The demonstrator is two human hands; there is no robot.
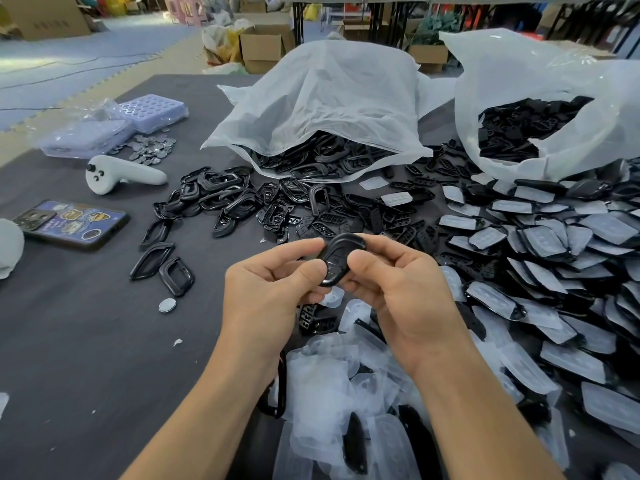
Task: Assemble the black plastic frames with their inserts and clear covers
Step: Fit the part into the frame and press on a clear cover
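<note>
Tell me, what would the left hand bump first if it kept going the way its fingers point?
The left hand pinches the black oval plastic frame, so it would push into that first; just beyond is the right hand gripping the other side, though depth is unclear.

A white controller [121, 174] lay on the dark table [86, 341], with a phone [74, 225] near it toward the left edge. Behind the controller sat purple trays [150, 110] with a heap of metal discs [152, 150] just beside them. Cardboard boxes [265, 50] stood on the floor beyond.
</note>
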